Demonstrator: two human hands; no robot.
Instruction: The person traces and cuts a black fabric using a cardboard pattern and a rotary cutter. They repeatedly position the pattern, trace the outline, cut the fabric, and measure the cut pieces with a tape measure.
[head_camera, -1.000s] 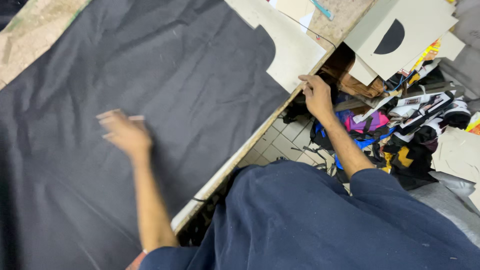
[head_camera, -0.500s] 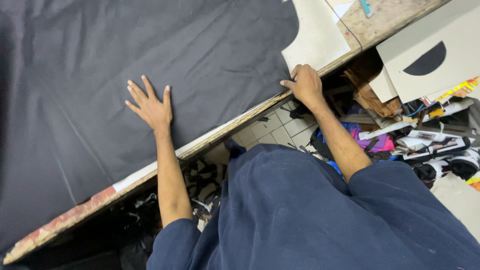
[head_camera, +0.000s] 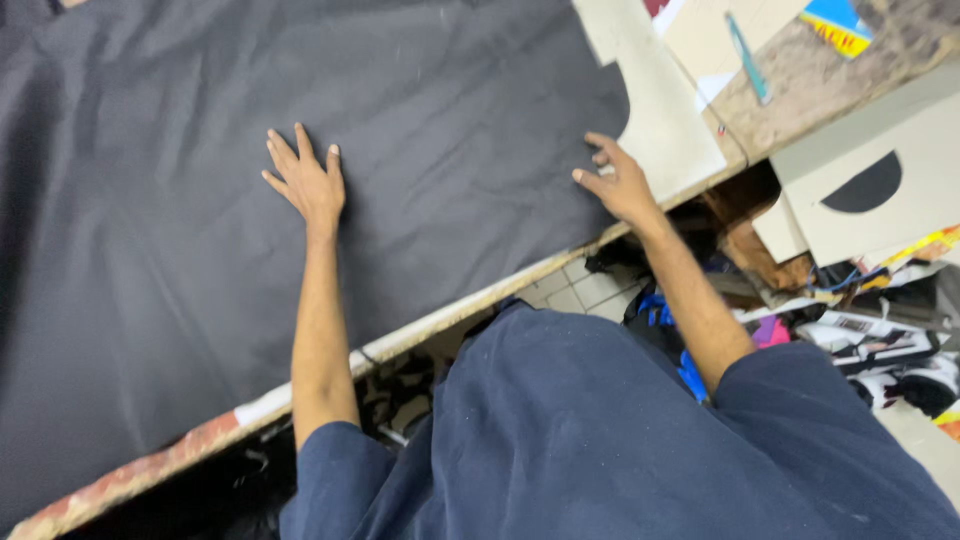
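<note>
A large sheet of black cloth (head_camera: 200, 250) lies spread over a worktable. My left hand (head_camera: 305, 180) rests flat on it, fingers spread, palm down, near the middle. My right hand (head_camera: 620, 185) sits on the cloth's right corner with fingers apart, close to the table's front edge (head_camera: 450, 315). Just beyond its fingertips a beige cardboard pattern piece (head_camera: 655, 110) lies on the table. Neither hand grips anything.
More card pieces (head_camera: 720, 30) and a teal pen (head_camera: 748, 58) lie at the table's far right. A beige box with a dark half-round cutout (head_camera: 880, 185) stands right of the table. Coloured scraps and packages (head_camera: 860, 330) crowd the tiled floor below.
Both hands have moved farther onto the cloth, away from the table edge. The right hand went from gripping the edge to lying on the cloth's corner.
</note>
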